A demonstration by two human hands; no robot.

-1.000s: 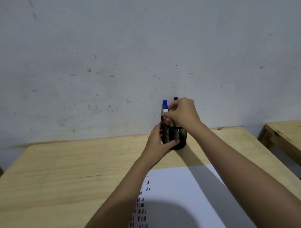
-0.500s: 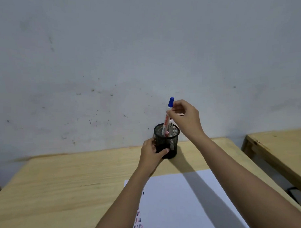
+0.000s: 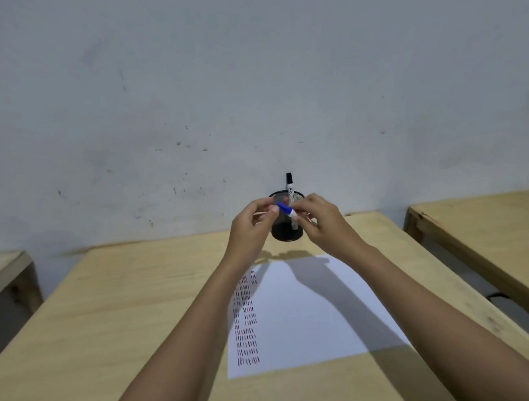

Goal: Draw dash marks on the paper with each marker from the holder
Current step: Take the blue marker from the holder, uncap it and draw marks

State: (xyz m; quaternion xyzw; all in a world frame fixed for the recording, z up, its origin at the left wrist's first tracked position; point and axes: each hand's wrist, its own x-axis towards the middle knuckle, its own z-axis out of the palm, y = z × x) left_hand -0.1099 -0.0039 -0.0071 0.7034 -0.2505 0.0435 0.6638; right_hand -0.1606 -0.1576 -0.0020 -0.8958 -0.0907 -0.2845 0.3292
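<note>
**Uncapping the blue marker above the paper**

My right hand [image 3: 321,221] grips the barrel of the blue marker [image 3: 287,210], thumb and fingers closed around its white body. My left hand [image 3: 252,227] pinches the blue cap end between thumb and fingertips [image 3: 274,209]. The marker lies nearly level between the two hands, cap toward my left. I judge this grip to be set for pulling the cap off: one hand anchors the barrel, the other draws the cap straight away along the axis.

Both hands hover above the table [image 3: 125,295], clear of it. Directly behind my fingers stands the mesh holder [image 3: 287,234], with a black marker [image 3: 289,187] upright in it, rising above my knuckles. A red object shows inside the holder; I cannot tell what it is.

Below and toward me from my hands lies the paper [image 3: 306,313]. Columns of dash marks [image 3: 246,321] in black and red run along its left margin, beneath my left forearm. The sheet to the right of these columns is blank, giving open room for the next column.

Caution, as I judge it: the holder sits just behind my fingers, so the cap pull should run sideways, not backward. The table's right edge [image 3: 440,284] lies well apart from my right hand.
</note>
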